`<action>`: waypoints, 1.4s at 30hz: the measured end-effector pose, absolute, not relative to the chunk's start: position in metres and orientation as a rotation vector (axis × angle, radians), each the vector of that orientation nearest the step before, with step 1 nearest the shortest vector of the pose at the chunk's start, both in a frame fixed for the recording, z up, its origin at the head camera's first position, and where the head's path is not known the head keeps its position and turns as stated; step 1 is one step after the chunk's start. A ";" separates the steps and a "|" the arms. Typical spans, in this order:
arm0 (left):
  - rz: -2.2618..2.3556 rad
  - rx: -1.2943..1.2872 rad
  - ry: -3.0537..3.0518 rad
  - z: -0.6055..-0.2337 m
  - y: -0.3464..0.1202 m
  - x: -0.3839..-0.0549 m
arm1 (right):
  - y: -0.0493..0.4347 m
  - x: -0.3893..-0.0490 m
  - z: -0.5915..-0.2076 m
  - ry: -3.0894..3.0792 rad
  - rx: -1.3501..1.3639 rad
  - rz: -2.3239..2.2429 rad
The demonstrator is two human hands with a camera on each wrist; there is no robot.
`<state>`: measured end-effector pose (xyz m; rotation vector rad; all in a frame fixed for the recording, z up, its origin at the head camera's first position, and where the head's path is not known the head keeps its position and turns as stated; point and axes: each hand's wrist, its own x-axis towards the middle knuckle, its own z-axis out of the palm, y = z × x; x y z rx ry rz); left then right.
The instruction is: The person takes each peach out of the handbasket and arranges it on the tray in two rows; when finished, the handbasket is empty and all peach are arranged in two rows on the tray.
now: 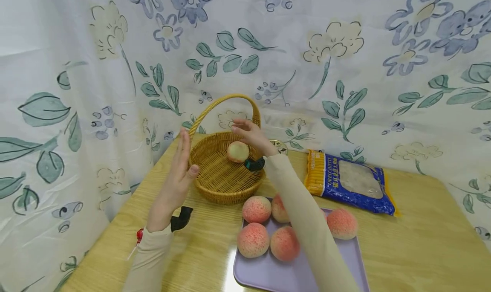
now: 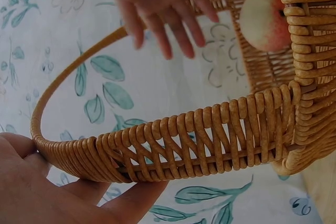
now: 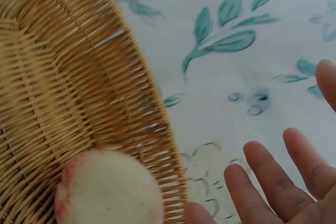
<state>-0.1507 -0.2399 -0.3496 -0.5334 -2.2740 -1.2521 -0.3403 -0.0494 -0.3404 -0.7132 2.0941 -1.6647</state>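
Note:
A wicker basket (image 1: 226,197) with a tall arched handle stands on the table. One peach (image 1: 238,151) is inside it, close to the wall at the right; the right wrist view shows this peach (image 3: 110,190) near the rim. Over that side of the basket my right hand (image 1: 253,135) is spread, fingers apart and holding nothing. My left hand (image 1: 174,185) is at the basket's left, its fingers extended along the outside of the handle (image 2: 199,145) and seeming to touch it. Several pink peaches (image 1: 253,240) lie on a lavender tray (image 1: 264,271), partly hidden by the right sleeve.
A blue and yellow pasta bag (image 1: 349,181) lies right of the basket. Behind the right wrist a round dial-like object (image 1: 279,146) shows partly. A red lollipop (image 1: 140,235) lies beside the left sleeve. Patterned cloth (image 1: 284,79) hangs behind the wooden table (image 1: 422,241).

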 end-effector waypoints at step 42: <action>-1.325 -0.534 -2.247 -0.352 -0.242 -0.154 | -0.042 -0.339 -0.372 2.350 -0.659 -1.433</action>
